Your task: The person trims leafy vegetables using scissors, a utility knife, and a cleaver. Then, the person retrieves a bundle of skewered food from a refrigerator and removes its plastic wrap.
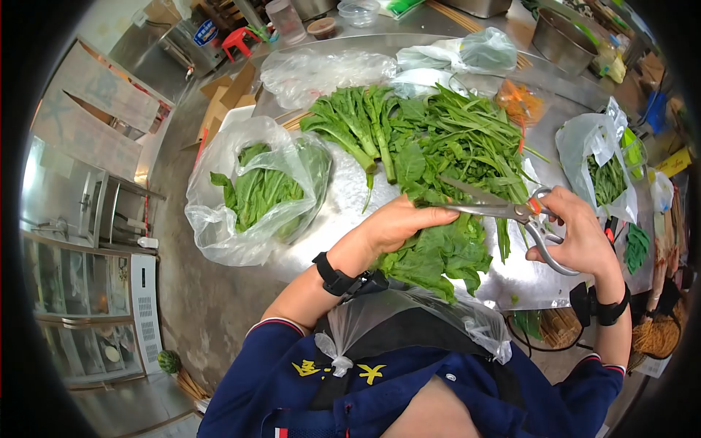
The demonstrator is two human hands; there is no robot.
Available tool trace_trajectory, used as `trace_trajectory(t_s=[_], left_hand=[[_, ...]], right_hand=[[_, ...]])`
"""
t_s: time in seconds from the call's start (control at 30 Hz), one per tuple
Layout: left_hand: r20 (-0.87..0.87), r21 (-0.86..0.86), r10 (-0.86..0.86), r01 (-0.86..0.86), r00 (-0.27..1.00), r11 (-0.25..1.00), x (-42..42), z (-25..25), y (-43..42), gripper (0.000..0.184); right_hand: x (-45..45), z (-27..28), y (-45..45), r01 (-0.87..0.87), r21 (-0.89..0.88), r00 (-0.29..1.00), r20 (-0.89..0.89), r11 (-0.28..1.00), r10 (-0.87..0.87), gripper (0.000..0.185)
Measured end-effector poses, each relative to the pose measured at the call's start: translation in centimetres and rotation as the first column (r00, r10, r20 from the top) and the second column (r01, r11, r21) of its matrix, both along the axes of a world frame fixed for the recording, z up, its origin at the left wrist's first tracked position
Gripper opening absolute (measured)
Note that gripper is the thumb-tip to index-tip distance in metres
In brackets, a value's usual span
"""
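A pair of metal scissors (515, 212) is in my right hand (580, 230), with fingers through the handle loops and the blades spread apart, pointing left. My left hand (398, 225) is closed round a bunch of leafy greens (438, 255), its thumb beside the lower blade. Some fingers of that hand are hidden by leaves. Beyond the hands lies a pile of long-leaved greens (475, 139), with thick-stemmed greens (358, 124) to its left. A clear plastic bag (252, 190) at the left holds more leafy greens.
The metal table (336, 197) has crumpled plastic bags (321, 73) along its back. An orange item in a bag (520, 102) lies behind the greens. Another bag of greens (602, 164) is at the right. A metal pot (562, 40) and a red stool (237, 42) stand farther back.
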State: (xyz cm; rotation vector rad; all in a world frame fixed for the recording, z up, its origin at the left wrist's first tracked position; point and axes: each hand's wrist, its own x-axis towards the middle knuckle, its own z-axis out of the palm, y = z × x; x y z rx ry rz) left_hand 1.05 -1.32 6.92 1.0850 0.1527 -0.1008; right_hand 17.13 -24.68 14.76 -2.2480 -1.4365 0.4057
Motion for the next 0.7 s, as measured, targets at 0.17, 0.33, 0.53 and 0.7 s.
trace_trajectory(t_s=[0.17,0.33,0.53,0.7], left_hand=[[-0.086,0.074,-0.001,0.008,0.996,0.997,-0.2,0.5,0.1,0.035],[0.052,0.458,0.001,-0.024,0.999,0.888,-0.9,1.7,-0.6,0.030],[0.358,0.560,-0.136,-0.096,0.924,0.823,-0.6,-3.0,0.9,0.032],[0.082,-0.030,-0.118,0.120,0.990,0.992,0.3,-0.5,-0.4,0.036]], right_hand=[[-0.4,0.0,0.7,-0.062,0.075,0.996,0.066,0.995,0.057,0.056],[-0.9,-0.1,1.6,-0.062,0.034,0.996,0.065,0.998,0.060,0.056],[-0.7,-0.2,1.7,-0.083,0.024,0.996,0.042,0.996,0.082,0.055],[-0.5,-0.3,1.3,-0.064,0.034,0.997,0.034,0.997,0.063,0.055]])
